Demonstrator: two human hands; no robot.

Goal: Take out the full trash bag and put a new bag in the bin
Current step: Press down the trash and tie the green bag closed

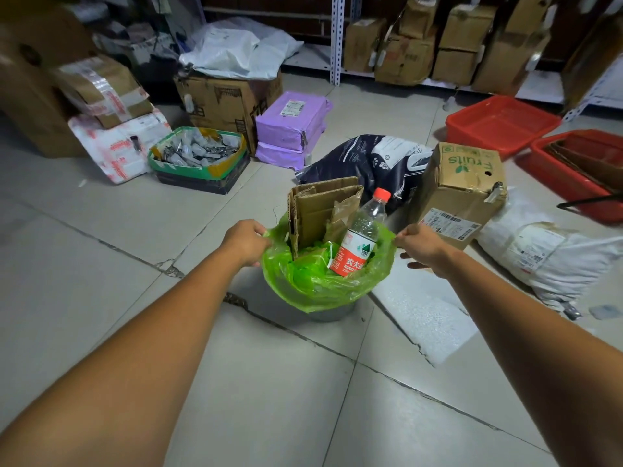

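Observation:
A grey bin [328, 313] stands on the tiled floor, almost hidden under a green trash bag [313, 288] folded over its rim. Folded cardboard [320, 210] and a clear plastic bottle [362, 234] with a red cap and red label stick up out of the bag. My left hand [244, 242] pinches the bag's left edge. My right hand [419, 246] pinches its right edge. Both arms reach forward from the bottom corners.
A "Fruits" carton [462, 190] and a dark mailer bag [367, 163] lie just behind the bin. White foam sheet [421, 318] and a white parcel [553, 254] lie right. Purple parcels [290, 129], a green-rimmed box [199, 163], red tubs [502, 123] and shelves stand farther back.

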